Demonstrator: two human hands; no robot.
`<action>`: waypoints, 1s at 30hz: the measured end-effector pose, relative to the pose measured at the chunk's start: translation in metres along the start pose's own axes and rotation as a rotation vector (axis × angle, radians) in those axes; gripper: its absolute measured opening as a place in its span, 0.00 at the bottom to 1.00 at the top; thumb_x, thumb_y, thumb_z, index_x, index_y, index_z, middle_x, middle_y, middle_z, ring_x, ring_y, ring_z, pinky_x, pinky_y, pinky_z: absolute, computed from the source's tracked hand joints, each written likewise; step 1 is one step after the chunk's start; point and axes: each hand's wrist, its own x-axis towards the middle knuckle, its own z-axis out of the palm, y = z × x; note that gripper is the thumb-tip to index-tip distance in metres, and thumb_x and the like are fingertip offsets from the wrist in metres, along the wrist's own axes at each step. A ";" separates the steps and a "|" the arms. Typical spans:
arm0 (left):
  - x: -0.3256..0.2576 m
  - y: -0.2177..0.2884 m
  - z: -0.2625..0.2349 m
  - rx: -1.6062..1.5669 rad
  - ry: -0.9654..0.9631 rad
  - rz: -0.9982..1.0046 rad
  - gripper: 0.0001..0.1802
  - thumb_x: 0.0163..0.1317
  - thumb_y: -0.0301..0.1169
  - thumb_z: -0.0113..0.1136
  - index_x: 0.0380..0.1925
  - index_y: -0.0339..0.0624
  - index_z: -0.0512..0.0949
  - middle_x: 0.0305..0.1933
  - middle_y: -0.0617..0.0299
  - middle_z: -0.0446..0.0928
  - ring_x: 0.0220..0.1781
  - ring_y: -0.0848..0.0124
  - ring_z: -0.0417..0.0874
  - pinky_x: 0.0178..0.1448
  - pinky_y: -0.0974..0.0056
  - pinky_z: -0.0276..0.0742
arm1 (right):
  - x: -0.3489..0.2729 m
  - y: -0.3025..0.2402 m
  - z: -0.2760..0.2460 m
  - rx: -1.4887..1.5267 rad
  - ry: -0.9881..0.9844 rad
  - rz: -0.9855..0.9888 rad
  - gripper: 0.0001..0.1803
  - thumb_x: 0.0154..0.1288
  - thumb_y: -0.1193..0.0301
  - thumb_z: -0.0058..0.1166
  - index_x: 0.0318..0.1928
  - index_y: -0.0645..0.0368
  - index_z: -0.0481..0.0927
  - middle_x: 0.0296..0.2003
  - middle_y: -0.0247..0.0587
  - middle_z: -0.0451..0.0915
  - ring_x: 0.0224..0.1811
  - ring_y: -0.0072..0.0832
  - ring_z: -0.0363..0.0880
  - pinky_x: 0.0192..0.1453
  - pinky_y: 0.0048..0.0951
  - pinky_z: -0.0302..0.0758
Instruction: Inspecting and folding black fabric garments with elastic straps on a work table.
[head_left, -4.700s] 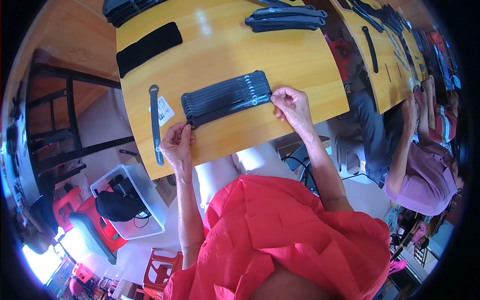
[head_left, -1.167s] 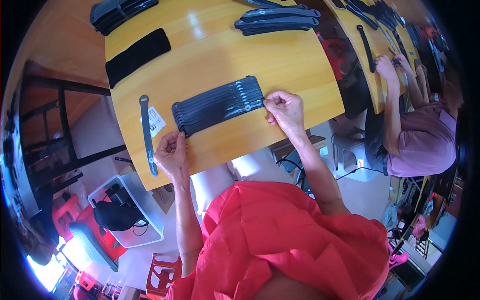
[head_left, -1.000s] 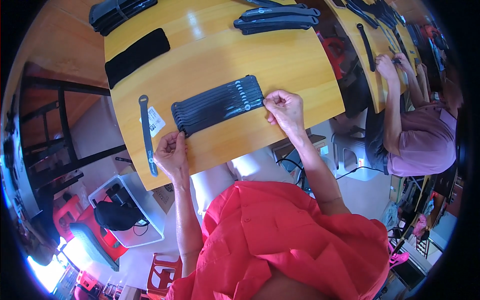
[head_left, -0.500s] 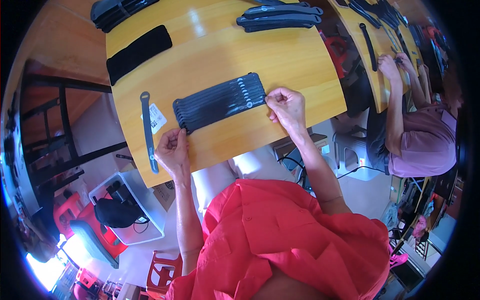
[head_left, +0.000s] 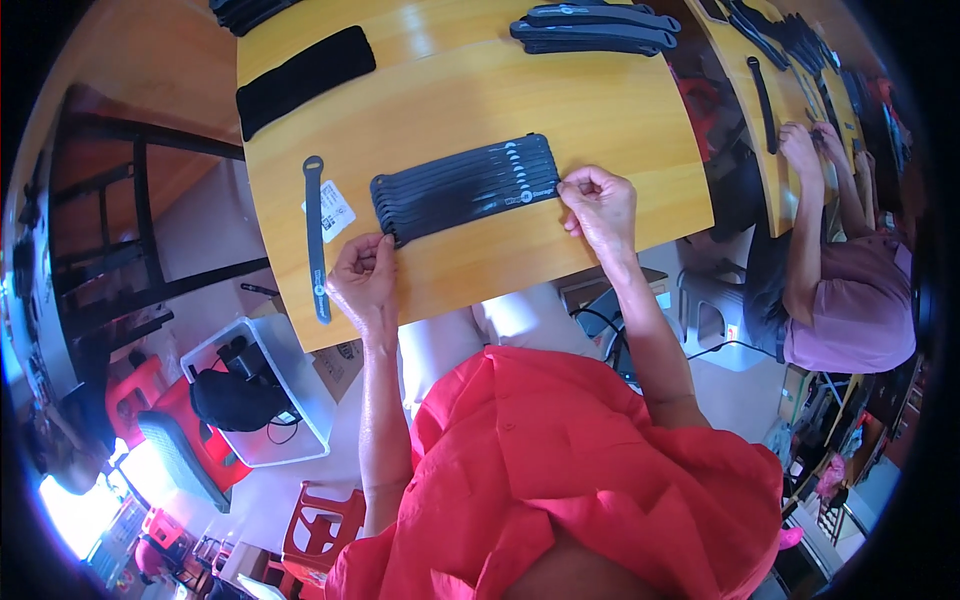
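A row of overlapping black storage straps lies fanned out on the wooden table, with looped ends at the left and pale printing toward the right. My left hand is closed, thumb and forefinger pinching the looped end of the nearest strap. At the opposite end of that strap, my right hand pinches the tip between thumb and fingers. A single dark strap with a slotted end lies left of the row, partly over a white printed label.
A black folded cloth-like piece and stacked strap bundles lie farther back. To the right, a co-worker in a purple shirt handles something small at another table. A white bin holding black items stands below left, near a red stool.
The whole view has shifted, so the table and its contents sit slightly higher and farther right. Both hands keep their pinch at the ends of the nearest strap.
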 end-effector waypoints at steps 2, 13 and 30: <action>0.000 -0.002 -0.001 -0.004 0.002 0.005 0.03 0.52 0.21 0.62 0.27 0.33 0.78 0.19 0.67 0.75 0.18 0.84 0.71 0.24 0.80 0.67 | 0.000 0.000 0.001 -0.010 0.009 0.001 0.02 0.53 0.79 0.54 0.27 0.65 0.78 0.16 0.33 0.74 0.12 0.16 0.72 0.12 0.17 0.66; 0.001 0.000 -0.001 -0.019 -0.006 -0.005 0.03 0.52 0.21 0.62 0.26 0.32 0.78 0.19 0.66 0.75 0.18 0.84 0.70 0.23 0.80 0.67 | 0.000 -0.004 0.002 -0.019 0.004 0.006 0.02 0.53 0.80 0.54 0.26 0.65 0.77 0.16 0.34 0.74 0.12 0.17 0.72 0.12 0.17 0.66; 0.000 0.004 0.001 0.056 0.011 0.002 0.04 0.53 0.22 0.61 0.24 0.33 0.77 0.16 0.67 0.73 0.16 0.83 0.69 0.21 0.78 0.64 | 0.001 -0.002 0.002 -0.009 0.006 0.024 0.02 0.54 0.79 0.54 0.25 0.65 0.77 0.16 0.34 0.74 0.12 0.17 0.72 0.12 0.17 0.66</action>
